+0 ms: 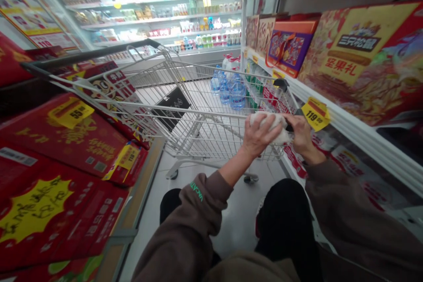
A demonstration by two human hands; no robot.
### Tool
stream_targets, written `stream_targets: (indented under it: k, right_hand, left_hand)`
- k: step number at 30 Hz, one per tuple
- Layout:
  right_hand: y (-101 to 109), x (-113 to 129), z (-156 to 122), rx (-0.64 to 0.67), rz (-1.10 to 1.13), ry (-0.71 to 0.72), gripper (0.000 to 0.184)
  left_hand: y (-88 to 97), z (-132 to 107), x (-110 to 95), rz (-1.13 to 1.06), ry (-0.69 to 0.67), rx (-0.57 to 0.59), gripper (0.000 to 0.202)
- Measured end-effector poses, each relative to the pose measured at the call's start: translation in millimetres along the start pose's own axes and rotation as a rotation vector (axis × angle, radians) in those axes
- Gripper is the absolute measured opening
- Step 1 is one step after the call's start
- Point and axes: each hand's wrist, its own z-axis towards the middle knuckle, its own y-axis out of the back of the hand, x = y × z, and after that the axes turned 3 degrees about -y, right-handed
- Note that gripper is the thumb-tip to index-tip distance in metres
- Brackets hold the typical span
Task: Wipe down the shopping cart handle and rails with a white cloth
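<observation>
A wire shopping cart stands crosswise in the aisle in front of me. At its near right corner my left hand presses a white cloth over the top rail, its fingers curled round the bunched fabric. Just to the right, my right hand is closed at the same corner, by a dark corner piece, and touches the cloth's edge. Part of the rail is hidden under the cloth and fingers. A black panel with a pale print is on the cart's child-seat end.
Red gift boxes with yellow price tags are stacked along the left. A shelf with snack boxes runs close on the right. Large water bottles stand on the floor beyond the cart, before a lit chiller.
</observation>
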Motion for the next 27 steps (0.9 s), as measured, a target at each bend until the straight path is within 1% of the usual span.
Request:
stream_targets:
  k: [1,3,4,6,8,9,10,11,12,13,14,16,17,18,19,20,21,23,27]
  right_hand:
    - [3,-1,0,0.016,0.023,-0.010,0.081]
    - [5,-4,3,0.036,0.032,0.007,0.082]
    - [5,-5,4,0.025,0.025,0.023,0.081]
    - [2,-6,7,-0.026,0.014,0.044,0.077]
    - [-1,-5,9,-0.078,0.005,0.043,0.074]
    - [-3,-4,10,-0.090,0.001,0.033,0.072]
    - [-5,-3,10,-0.095,-0.002,0.023,0.070]
    - [-6,-3,10,-0.098,-0.003,0.013,0.069]
    - [-7,-2,10,-0.101,-0.006,0.002,0.067]
    - [-8,-2,10,-0.103,-0.016,-0.006,0.066]
    - [-9,-3,10,-0.106,-0.033,-0.011,0.065]
    - [-9,-4,11,-0.111,-0.082,-0.015,0.062]
    - [-9,-5,11,-0.116,-0.112,-0.014,0.061]
    - [-9,-6,12,-0.119,-0.138,-0.009,0.060]
    - [-9,-7,12,-0.119,-0.156,-0.002,0.059]
    - [-9,-9,12,-0.118,-0.165,0.003,0.059]
    - [-8,-10,12,-0.109,-0.163,0.003,0.059]
    - [-8,-13,13,-0.101,-0.135,-0.016,0.061]
    - [-6,-20,14,-0.119,-0.079,-0.057,0.066]
  left_hand:
    - [8.4,1,9,0.016,0.022,0.050,0.032]
    - [31.2,-5,30,0.037,0.074,0.137,0.032]
    - [44.9,-10,42,0.049,0.136,0.152,0.032]
    - [74.2,-21,67,0.102,0.306,0.138,0.029]
    - [100.2,-26,89,0.173,0.471,0.114,0.031]
    - [109.3,-25,97,0.191,0.531,0.112,0.033]
    - [114.7,-21,101,0.186,0.565,0.123,0.034]
    - [115.9,-14,101,0.151,0.565,0.154,0.034]
    - [112.8,-6,97,0.092,0.529,0.197,0.032]
    - [105.9,4,89,0.017,0.465,0.253,0.030]
    - [96.3,15,77,-0.069,0.369,0.313,0.029]
    - [74.7,36,50,-0.182,0.184,0.380,0.029]
    - [65.7,45,38,-0.198,0.132,0.400,0.031]
    - [59.6,52,30,-0.198,0.122,0.422,0.031]
    - [56.9,55,26,-0.210,0.110,0.446,0.032]
    - [58.0,57,27,-0.209,0.110,0.466,0.033]
    - [62.8,55,33,-0.204,0.116,0.484,0.035]
    - [81.0,46,57,-0.176,0.142,0.516,0.036]
    - [135.4,20,123,-0.068,0.280,0.575,0.034]
